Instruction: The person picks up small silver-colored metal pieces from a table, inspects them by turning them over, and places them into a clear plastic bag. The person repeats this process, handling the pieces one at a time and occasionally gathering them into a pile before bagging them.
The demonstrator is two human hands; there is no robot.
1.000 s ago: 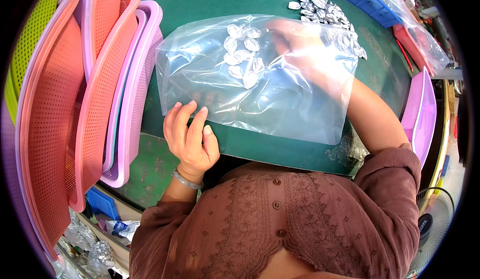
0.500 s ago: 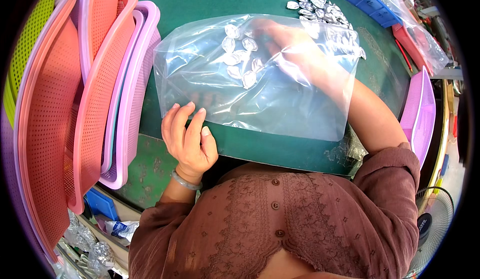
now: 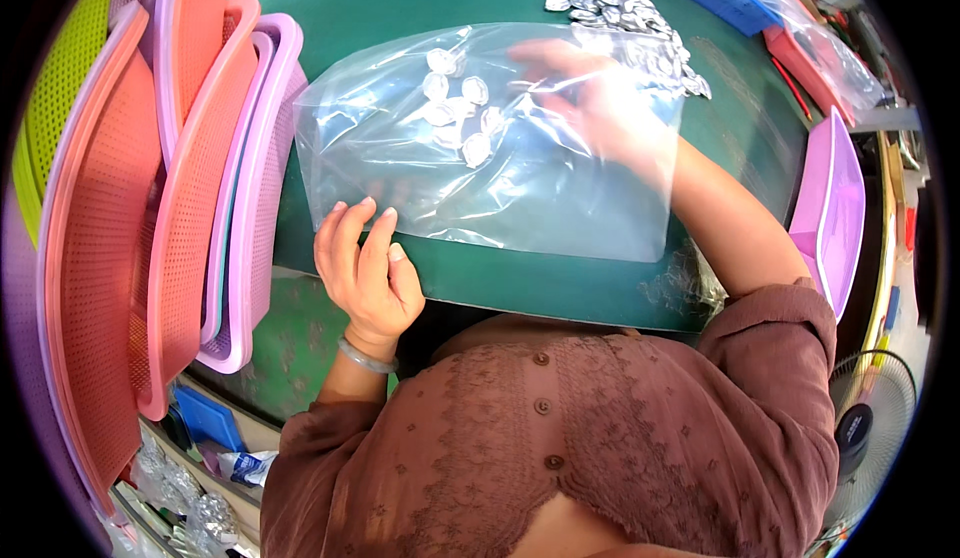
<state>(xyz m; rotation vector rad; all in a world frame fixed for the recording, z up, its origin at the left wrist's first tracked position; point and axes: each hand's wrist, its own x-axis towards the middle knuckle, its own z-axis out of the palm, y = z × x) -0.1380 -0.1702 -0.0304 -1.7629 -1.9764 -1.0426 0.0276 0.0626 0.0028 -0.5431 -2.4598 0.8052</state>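
Though a small cluster of silver pieces [image 3: 475, 150] shows through the clear bag [image 3: 560, 198] on the green table [image 3: 520, 288], more lie in the pile [image 3: 640, 18] at its far right corner, so the work looks only partway along; the right hand [image 3: 600, 103] shows behind the plastic with fingers parted, glare leaving me unable to tell whether it grips anything; the left hand [image 3: 368, 276], loosely curled with nothing visible in it, is at the bag's near left edge; stacked baskets [image 3: 255, 258] bound the left, the table's edge runs before the waist, and the widest room lies beyond the bag.
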